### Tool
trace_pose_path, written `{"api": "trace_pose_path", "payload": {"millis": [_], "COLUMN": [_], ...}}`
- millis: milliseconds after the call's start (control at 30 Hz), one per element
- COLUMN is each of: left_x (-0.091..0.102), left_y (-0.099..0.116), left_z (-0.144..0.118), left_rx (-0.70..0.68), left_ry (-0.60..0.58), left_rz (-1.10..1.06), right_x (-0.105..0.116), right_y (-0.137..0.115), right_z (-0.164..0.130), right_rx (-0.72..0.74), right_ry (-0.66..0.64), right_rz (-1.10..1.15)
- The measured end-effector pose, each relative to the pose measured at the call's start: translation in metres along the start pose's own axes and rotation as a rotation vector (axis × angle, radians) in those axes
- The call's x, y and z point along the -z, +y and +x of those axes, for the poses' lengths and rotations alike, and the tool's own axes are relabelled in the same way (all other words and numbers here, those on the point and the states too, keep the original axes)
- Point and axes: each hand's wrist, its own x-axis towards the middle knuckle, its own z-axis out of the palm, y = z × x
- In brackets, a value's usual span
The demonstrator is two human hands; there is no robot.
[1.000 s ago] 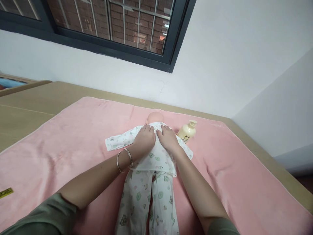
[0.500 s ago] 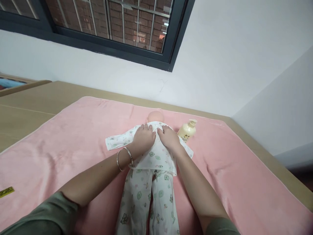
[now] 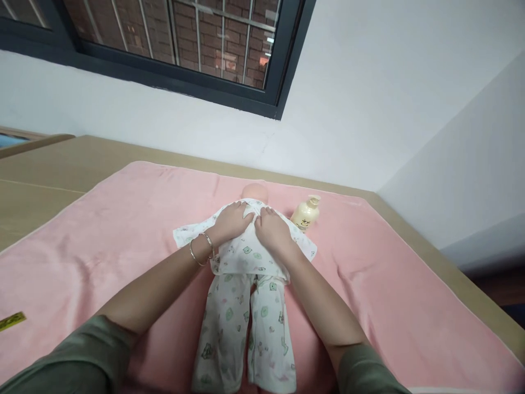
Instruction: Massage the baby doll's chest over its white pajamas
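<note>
A doll (image 3: 255, 191) lies on the pink blanket, with only the top of its smooth head showing. It is dressed in a white printed shirt (image 3: 246, 257) and matching trousers (image 3: 268, 328), sleeves spread to both sides. My left hand (image 3: 233, 221), wearing bangles at the wrist, rests on the upper shirt, thumb apart from the fingers. Beside it my right hand (image 3: 273, 230) presses on the other side, its fingers somewhat bent and the thumb turned inward. The cloth beneath my palms is hidden. Just right of the shoulder stands a cream pump bottle (image 3: 305, 213).
The pink blanket (image 3: 123, 230) covers much of a wooden surface (image 3: 102, 148). A white wall with a dark-framed barred window (image 3: 176, 71) rises behind it. A small yellow strip (image 3: 12, 321) lies at the left edge.
My hands have shifted slightly on the shirt, and the right fingers look more bent. The shirt's hem appears a little higher. The whole view has moved slightly, showing the trouser ends.
</note>
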Motion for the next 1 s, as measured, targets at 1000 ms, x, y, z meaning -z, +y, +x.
{"api": "trace_pose_path", "payload": {"millis": [1000], "left_x": [-0.010], "left_y": [0.009], "left_z": [-0.007], "left_rx": [0.031], "left_ry": [0.143], "left_rz": [0.055], "right_x": [-0.025], "right_y": [0.024], "right_z": [0.023], "right_rx": [-0.015], "right_ry": [0.066], "right_rz": [0.138]}}
